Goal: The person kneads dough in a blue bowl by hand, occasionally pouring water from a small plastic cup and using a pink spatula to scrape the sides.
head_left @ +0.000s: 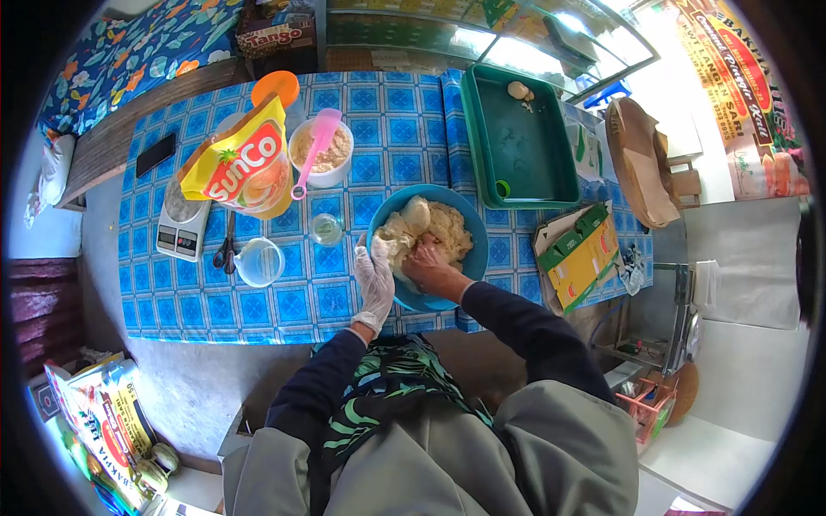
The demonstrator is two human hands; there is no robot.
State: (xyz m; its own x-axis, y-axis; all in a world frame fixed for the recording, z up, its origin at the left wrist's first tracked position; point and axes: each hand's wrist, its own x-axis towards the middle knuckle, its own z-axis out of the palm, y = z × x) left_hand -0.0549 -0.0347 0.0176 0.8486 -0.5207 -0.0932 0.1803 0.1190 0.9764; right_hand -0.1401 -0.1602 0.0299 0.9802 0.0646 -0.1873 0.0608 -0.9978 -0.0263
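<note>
A blue bowl (480, 225) near the table's front edge holds pale, crumbly dough (452, 228). A smoother, rounded lump (416, 212) of pale dough rests toward the bowl's far left side. My left hand (375, 284), in a thin whitish glove, grips the bowl's left rim, its fingertips up beside the dough. My right hand (430, 267) reaches in over the near right rim. Its fingers are bent and pressed into the dough, which partly hides their tips.
Left of the bowl are a small clear glass (326, 229), a plastic jug (259, 262), scissors (225, 249), a kitchen scale (182, 230), an oil pouch (245, 163), and a white tub (331, 176) with a pink spoon (323, 136). Rightward are a green tray (520, 155) and a cardboard box (581, 254).
</note>
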